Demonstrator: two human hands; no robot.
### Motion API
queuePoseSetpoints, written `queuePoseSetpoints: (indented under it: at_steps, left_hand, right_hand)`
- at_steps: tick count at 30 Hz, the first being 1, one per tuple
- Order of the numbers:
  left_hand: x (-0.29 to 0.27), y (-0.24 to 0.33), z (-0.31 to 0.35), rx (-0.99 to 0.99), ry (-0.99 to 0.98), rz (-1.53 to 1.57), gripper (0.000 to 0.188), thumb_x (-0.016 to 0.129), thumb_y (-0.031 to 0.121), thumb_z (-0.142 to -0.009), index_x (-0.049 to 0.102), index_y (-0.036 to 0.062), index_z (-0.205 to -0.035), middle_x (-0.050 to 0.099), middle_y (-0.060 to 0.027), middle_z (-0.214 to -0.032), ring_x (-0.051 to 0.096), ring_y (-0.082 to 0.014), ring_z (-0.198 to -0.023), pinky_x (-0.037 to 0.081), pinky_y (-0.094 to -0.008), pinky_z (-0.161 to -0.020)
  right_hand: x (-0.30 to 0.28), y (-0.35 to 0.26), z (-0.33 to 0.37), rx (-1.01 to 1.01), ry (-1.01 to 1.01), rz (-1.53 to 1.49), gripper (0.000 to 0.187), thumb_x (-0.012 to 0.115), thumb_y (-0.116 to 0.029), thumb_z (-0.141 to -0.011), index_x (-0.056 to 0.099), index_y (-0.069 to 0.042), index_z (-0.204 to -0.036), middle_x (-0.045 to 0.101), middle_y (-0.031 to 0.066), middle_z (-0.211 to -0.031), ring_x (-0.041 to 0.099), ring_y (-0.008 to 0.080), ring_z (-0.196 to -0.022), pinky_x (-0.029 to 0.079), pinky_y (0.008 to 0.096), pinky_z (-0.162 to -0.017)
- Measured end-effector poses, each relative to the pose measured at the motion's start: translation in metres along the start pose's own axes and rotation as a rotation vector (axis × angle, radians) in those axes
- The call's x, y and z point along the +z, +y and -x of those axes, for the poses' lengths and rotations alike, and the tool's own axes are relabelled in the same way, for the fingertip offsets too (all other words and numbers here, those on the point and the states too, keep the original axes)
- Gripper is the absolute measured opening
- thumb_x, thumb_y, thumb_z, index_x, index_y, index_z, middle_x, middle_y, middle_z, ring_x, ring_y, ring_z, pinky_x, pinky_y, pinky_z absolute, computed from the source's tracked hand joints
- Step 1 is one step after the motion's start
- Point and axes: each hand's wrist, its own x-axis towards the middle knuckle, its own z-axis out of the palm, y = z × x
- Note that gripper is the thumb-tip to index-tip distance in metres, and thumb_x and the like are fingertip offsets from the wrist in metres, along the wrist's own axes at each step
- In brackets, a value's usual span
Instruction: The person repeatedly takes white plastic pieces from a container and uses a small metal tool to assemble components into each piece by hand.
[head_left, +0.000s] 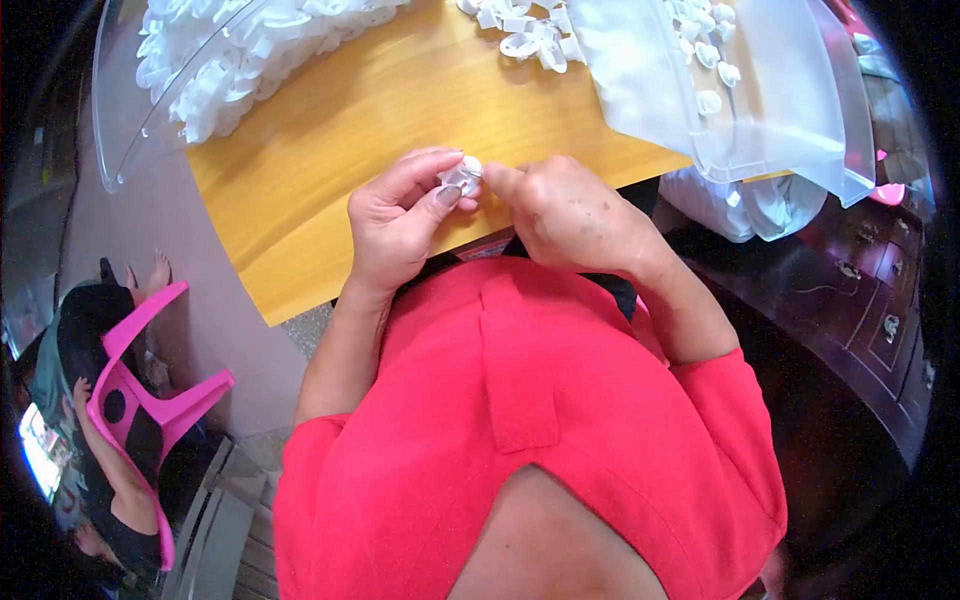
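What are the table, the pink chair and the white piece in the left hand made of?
Table: wood or wood-look laminate, with a soft sheen; grain streaks show.
Chair: probably smooth moulded plastic; evenly pink, edges rounded.
White piece: likely plastic, smooth, from its even white; too small to be sure.

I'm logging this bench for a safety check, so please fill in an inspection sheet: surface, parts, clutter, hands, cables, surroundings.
Surface: yellow-brown wooden table.
Parts: small white part in hand; large white heap upper left; smaller white pile top middle.
Clutter: clear plastic bin at right, white pieces visible in or through it.
Hands: left hand pinches the part; right hand has its index fingertip at it, contact unclear.
Cables: nothing clearly seen.
Surroundings: pink chair and another person left; dark drawers right.
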Motion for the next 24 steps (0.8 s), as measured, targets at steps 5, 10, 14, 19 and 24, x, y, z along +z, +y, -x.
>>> queuePoseSetpoints:
  at_steps: [5,10,14,19,24]
  left_hand:
    - [-0.004,-0.002,-0.005,-0.08,0.05,0.168,0.028,0.055,-0.005,-0.087,0.053,-0.0074,-0.115,0.061,-0.0182,-0.103,0.064,-0.0211,-0.084,0.054,-0.0319,-0.076]
    - [-0.004,-0.003,-0.009,-0.057,0.052,0.244,0.03,0.055,-0.003,-0.087,0.051,-0.0076,-0.117,0.062,-0.0198,-0.103,0.064,-0.0232,-0.085,0.054,-0.033,-0.077]
    - [-0.002,-0.001,-0.008,-0.048,0.068,0.223,0.03,0.056,-0.003,-0.087,0.052,-0.0075,-0.116,0.062,-0.019,-0.101,0.064,-0.0231,-0.085,0.054,-0.0327,-0.078]
    - [0.002,0.0,-0.006,-0.029,0.075,0.114,0.03,0.057,-0.004,-0.086,0.053,-0.0075,-0.116,0.062,-0.0177,-0.101,0.063,-0.0209,-0.085,0.053,-0.0313,-0.078]
    - [0.001,-0.002,-0.003,-0.01,0.069,0.019,0.029,0.057,-0.004,-0.086,0.054,-0.0068,-0.115,0.063,-0.0167,-0.1,0.063,-0.0197,-0.085,0.053,-0.0302,-0.078]
  right_hand:
    - [0.004,-0.009,0.001,0.035,0.107,0.066,0.025,0.053,0.001,-0.074,0.049,0.0,-0.098,0.058,0.02,-0.068,0.059,0.0394,-0.063,0.047,0.0468,-0.054]
    - [0.008,-0.015,0.006,0.111,0.189,0.076,0.026,0.053,-0.001,-0.075,0.047,-0.001,-0.1,0.057,0.0196,-0.067,0.059,0.0387,-0.063,0.048,0.046,-0.054]
    - [0.007,-0.02,0.005,0.112,0.179,0.126,0.025,0.054,-0.003,-0.075,0.047,-0.001,-0.099,0.058,0.0192,-0.066,0.06,0.0368,-0.062,0.049,0.0452,-0.054]
    - [0.003,-0.023,0.001,0.119,0.162,0.186,0.016,0.052,-0.01,-0.081,0.053,0.002,-0.092,0.063,0.0196,-0.068,0.065,0.0341,-0.062,0.052,0.0427,-0.051]
    - [0.001,-0.017,-0.003,0.148,0.062,0.077,0.019,0.053,-0.005,-0.078,0.052,0.002,-0.096,0.059,0.0218,-0.065,0.06,0.0387,-0.063,0.048,0.0469,-0.057]
